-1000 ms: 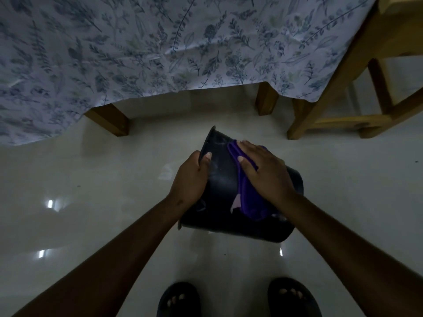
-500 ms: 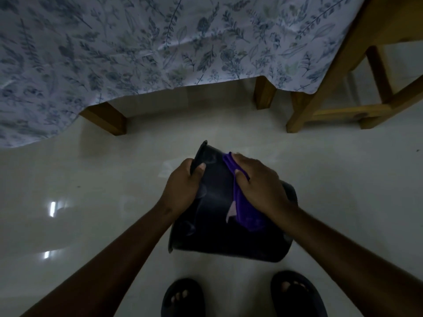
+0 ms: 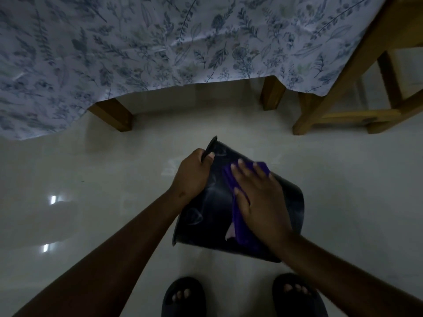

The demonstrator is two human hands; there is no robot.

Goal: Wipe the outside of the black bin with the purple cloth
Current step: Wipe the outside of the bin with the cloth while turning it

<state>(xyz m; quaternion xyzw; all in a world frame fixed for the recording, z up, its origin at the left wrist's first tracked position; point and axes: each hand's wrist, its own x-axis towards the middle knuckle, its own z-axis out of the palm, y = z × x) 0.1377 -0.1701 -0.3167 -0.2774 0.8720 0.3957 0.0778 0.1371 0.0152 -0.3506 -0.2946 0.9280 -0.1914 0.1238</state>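
The black bin [image 3: 206, 213] is tipped on its side above the pale floor [image 3: 103, 191], just in front of the person's sandals [image 3: 183, 298], with its rim pointing away toward the table leg [image 3: 112, 115] under the flowered tablecloth [image 3: 137, 42].

To wipe well here, the bin needs a firm anchor at the rim so it does not roll, while the cloth is pressed flat and drawn in long overlapping strokes along the wall; turning the bin a little after each pass would bring the underside round. Faint swirled marks show on the wall left of the cloth, which suggests that patch needs attention.

The left hand [image 3: 192, 175] is clamped on the bin's rim, thumb on the outside and fingers hidden inside. To its right, the right hand [image 3: 261, 202] lies flat with fingers spread, pressing the purple cloth [image 3: 238, 225] against the bin's side rather than gripping it.
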